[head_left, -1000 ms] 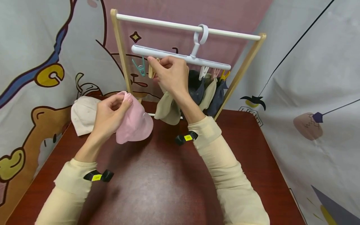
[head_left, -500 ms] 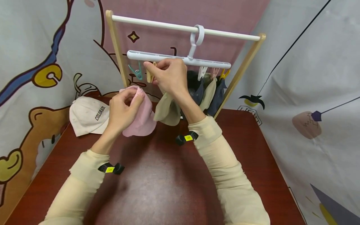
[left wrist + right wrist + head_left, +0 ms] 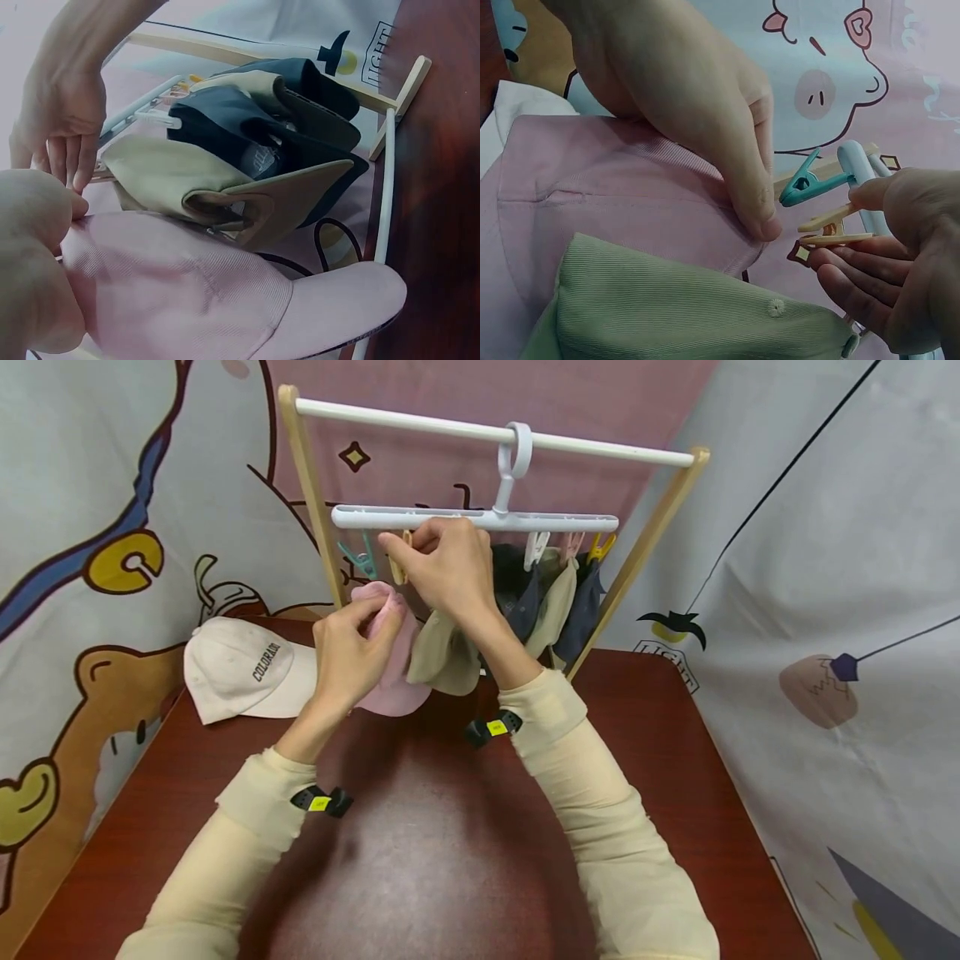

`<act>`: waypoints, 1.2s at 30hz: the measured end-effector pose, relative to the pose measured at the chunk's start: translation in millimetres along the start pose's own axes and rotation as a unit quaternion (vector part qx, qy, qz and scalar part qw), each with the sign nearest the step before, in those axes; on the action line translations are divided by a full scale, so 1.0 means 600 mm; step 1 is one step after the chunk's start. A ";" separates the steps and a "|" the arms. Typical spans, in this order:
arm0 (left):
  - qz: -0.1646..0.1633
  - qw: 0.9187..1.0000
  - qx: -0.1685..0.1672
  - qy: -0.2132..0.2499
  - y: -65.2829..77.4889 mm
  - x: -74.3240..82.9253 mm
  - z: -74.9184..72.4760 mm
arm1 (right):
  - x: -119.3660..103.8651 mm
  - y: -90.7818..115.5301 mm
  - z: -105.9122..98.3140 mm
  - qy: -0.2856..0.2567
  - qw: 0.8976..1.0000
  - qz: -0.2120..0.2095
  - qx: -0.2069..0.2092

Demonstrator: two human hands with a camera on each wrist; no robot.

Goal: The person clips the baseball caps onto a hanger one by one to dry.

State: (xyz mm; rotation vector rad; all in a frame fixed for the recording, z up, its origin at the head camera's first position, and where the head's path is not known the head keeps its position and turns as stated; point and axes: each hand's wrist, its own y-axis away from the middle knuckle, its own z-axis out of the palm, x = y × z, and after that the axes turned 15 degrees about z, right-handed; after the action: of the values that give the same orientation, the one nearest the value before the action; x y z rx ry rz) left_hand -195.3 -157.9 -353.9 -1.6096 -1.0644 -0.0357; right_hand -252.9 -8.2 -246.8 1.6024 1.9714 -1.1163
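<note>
A pink cap [image 3: 396,672] hangs from my left hand [image 3: 352,647], which pinches its edge between thumb and fingers; the brim points down. My right hand [image 3: 450,568] pinches a pale yellow clothespin [image 3: 829,226] under the white hanger [image 3: 420,517]. In the right wrist view the clothespin's jaws are parted, and the pink cap's edge is near them but apart. Beside it hangs a teal clothespin [image 3: 810,184] with nothing in it. A khaki cap [image 3: 180,172] hangs close by the pink one, its clip mostly hidden by my right hand in the head view.
Dark and beige caps [image 3: 555,606] hang at the hanger's right from white, pink and orange-yellow clips. The hanger hooks over the rail of a wooden rack [image 3: 303,460]. A white cap [image 3: 243,668] lettered COLORADO lies on the dark red table [image 3: 450,827] at left.
My left hand has carried the pink cap rightward and up, closer to the pale yellow clothespin. The hanger's left end has dipped, and my right hand has shifted slightly left with the clip.
</note>
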 end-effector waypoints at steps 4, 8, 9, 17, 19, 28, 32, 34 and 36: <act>0.021 1.000 0.005 -0.005 -0.001 0.003 0.007 | 0.003 -0.002 0.002 0.017 1.000 -0.009 0.006; 0.036 0.999 0.014 -0.017 -0.003 0.005 0.013 | 0.007 -0.003 0.006 0.028 0.999 -0.021 0.008; 0.039 0.999 0.015 -0.022 -0.004 0.005 0.014 | 0.007 -0.003 0.007 0.029 0.999 -0.024 0.008; 0.067 0.997 0.026 -0.025 -0.005 0.005 0.020 | 0.011 -0.003 0.014 0.035 0.999 -0.039 0.006; 0.073 0.997 0.026 -0.025 -0.005 0.005 0.020 | 0.011 -0.002 0.016 0.036 0.998 -0.041 0.007; 0.075 0.996 0.022 -0.034 -0.005 0.004 0.022 | 0.017 -0.002 0.023 0.043 0.996 -0.078 0.026; 0.076 0.996 0.024 -0.042 -0.004 0.004 0.023 | 0.018 -0.002 0.024 0.055 0.994 -0.092 0.033; 0.075 0.996 0.024 -0.045 -0.004 0.005 0.023 | 0.019 -0.002 0.025 0.060 0.993 -0.093 0.035; 0.073 0.996 0.024 -0.049 -0.004 0.006 0.023 | 0.019 -0.001 0.025 0.062 0.993 -0.094 0.036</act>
State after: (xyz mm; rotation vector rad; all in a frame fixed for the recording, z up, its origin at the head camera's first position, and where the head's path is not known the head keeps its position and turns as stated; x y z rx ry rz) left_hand -201.8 -144.7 -355.1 -1.6557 -1.0105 0.1667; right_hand -260.0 -12.5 -263.8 1.5821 2.2248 -1.1955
